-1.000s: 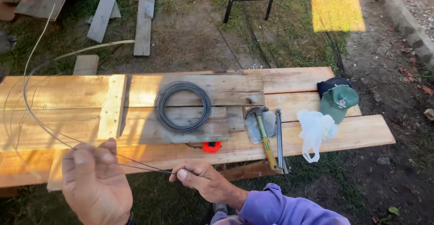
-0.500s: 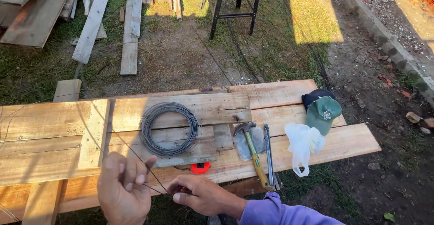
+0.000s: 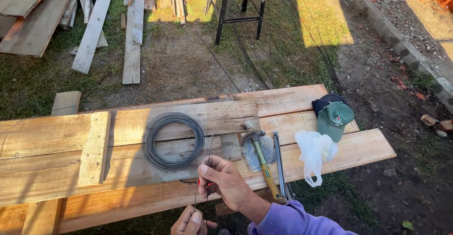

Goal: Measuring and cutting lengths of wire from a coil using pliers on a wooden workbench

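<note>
My right hand point(image 3: 222, 179), in a purple sleeve, pinches a thin grey wire strand point(image 3: 211, 143) above the front edge of the plank table point(image 3: 56, 169). Something small and red shows under its fingers. My left hand point(image 3: 189, 223) is at the bottom edge, just below the right one, closed on the same strand where it hangs down. The strand rises from my right hand and arcs over the boards. A coil of grey wire point(image 3: 173, 140) lies flat on the planks just left of my right hand.
A hammer point(image 3: 262, 164) lies on a grey trowel, with a flat metal bar point(image 3: 279, 165), a white plastic bag point(image 3: 314, 154) and a green-and-black cap point(image 3: 332, 114) to the right. An orange saw stand point(image 3: 240, 1) is behind, loose planks point(image 3: 94, 25) on the grass, a concrete kerb point(image 3: 401, 44) on the right.
My left hand moved from the left in toward the right hand and dropped below it. The long wire loop that swept out to the left is drawn in. The view shifted forward.
</note>
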